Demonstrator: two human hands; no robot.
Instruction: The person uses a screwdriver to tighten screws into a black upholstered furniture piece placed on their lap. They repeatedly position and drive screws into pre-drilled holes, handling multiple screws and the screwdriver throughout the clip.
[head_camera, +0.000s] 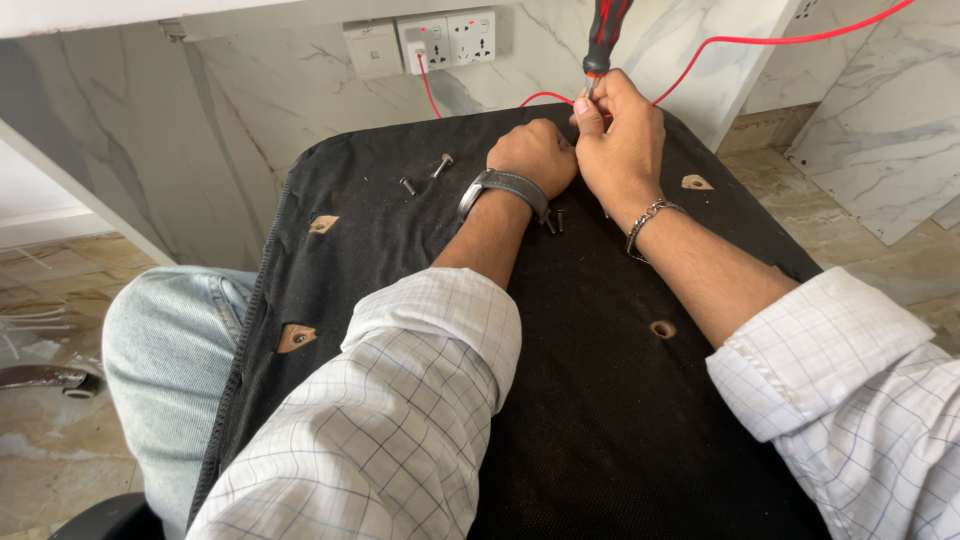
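The right hand (622, 135) is closed in a firm grip around the metal shaft of a screwdriver (603, 40), just below its red and black handle, which stands nearly upright and runs out of the top of the view. The left hand (535, 155) is clenched into a fist right beside it, knuckles touching the right hand; I cannot tell whether it pinches a screw or only steadies the tool tip, since the fingers hide that spot. Both hands press down at the far edge of a black fabric-covered seat panel (560, 400) that rests across the person's lap, with a knee in light blue jeans (165, 340) showing at the left.

Out from the hands, two loose bolts (425, 175) lie on the fabric to the left, and a couple more small screws (554, 222) sit just under the left wrist by the watch (505, 190). Four mounting holes in the panel look bare: two at the left (297, 338), one near the middle right (662, 329), one by the right wrist (697, 183). Judging from that, the fastening work seems early, with most of the holes still unfilled. Behind, a red cable (760, 42) runs from a wall socket (435, 42) on the marble wall.
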